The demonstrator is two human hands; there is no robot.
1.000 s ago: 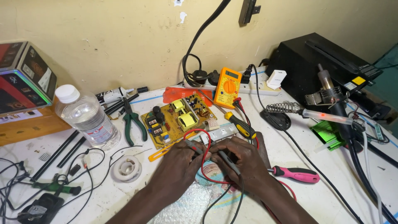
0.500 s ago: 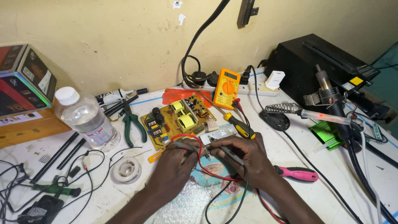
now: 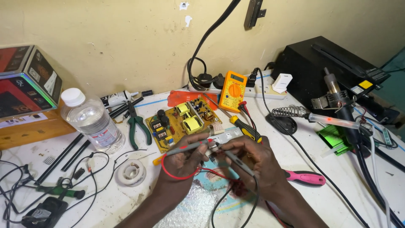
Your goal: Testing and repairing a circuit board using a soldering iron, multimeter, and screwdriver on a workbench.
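Probes (image 3: 198, 145) pinched in fingers (image 3: 219, 148), tips meeting over pale strip (image 3: 225, 136).

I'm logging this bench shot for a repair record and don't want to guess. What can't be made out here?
- Head view: where the probe tips meet the LED strip; the left hand and right hand crowd around it.
- Multimeter display: too small to read.
- Circuit board parts: too small to tell their condition.
- Black case and soldering station cables: cut off by the right edge.
- Black device: cut off at the bottom-left edge.
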